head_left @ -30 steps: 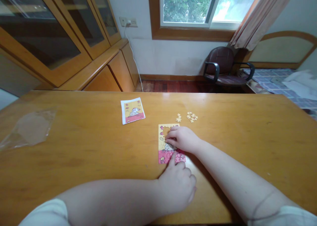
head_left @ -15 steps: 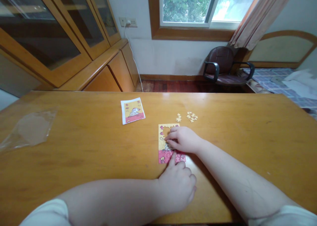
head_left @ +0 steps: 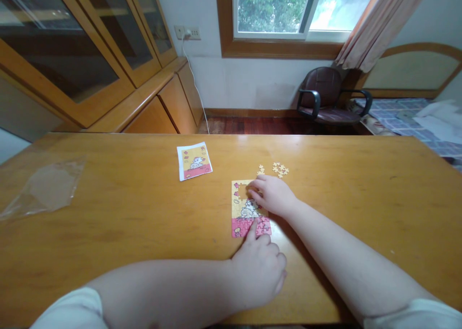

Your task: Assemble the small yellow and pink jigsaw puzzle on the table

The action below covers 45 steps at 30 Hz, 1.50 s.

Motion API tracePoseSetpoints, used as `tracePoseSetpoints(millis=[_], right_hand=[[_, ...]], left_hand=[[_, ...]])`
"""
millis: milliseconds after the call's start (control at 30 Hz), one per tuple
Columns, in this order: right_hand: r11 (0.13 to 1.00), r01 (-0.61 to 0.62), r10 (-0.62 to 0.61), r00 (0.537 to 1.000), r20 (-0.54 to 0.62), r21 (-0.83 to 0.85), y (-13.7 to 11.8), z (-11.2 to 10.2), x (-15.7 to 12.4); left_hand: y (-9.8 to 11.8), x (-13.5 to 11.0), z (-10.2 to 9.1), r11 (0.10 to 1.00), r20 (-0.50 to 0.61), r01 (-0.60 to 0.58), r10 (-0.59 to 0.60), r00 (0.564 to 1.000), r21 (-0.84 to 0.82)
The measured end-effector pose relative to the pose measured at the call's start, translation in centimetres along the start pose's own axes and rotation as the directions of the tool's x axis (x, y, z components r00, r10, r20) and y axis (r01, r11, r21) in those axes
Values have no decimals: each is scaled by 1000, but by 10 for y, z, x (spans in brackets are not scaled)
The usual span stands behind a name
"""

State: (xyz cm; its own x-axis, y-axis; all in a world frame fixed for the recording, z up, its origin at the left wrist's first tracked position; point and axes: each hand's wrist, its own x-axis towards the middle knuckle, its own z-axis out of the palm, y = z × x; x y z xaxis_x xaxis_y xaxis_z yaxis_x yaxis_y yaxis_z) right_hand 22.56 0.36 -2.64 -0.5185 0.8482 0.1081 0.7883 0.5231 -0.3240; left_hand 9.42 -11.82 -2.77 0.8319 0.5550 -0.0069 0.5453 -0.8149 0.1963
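A jigsaw puzzle point(head_left: 236, 211) with a yellow upper part, a pink lower part and a white cartoon animal lies flat on the table. Wood shows through a gap in its upper area. My left hand point(head_left: 260, 266) rests at the puzzle's lower edge, its index finger stretched onto the pink part and its other fingers curled, gripping nothing. Over the upper right of the puzzle is my right hand point(head_left: 274, 194), fingers apart beside the gap, with no piece visible in them. It hides that corner. Loose puzzle pieces point(head_left: 280, 169) lie just beyond it.
A printed picture point(head_left: 195, 161) of the same design lies on the wooden table point(head_left: 126, 213), behind and left of the puzzle. At the far left is a clear plastic bag point(head_left: 46, 187). Beyond the table stand a glass-fronted cabinet point(head_left: 144, 93) and an armchair point(head_left: 325, 95).
My right hand has shifted slightly right and away from me, uncovering more of the cartoon animal and now partly covering the nearer loose pieces. The left hand stays in place.
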Motion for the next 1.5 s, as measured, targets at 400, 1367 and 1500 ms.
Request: tracePoseSetpoints(millis=[400,1367,1500], right_hand=[[987,-154,148,982,-114,-47,38,6,11],[896,-426,444,862,-246,125,50,4,10],[879,-472,470,835,-285,65,54,2,10]], left_hand=[[-1,0,-2,1000,-3,-14,14,1000,2],[-1,0,-3,1000,29,-17,17,999,-11],[-1,0,-5,1000,24,-18,18,1000,-11]])
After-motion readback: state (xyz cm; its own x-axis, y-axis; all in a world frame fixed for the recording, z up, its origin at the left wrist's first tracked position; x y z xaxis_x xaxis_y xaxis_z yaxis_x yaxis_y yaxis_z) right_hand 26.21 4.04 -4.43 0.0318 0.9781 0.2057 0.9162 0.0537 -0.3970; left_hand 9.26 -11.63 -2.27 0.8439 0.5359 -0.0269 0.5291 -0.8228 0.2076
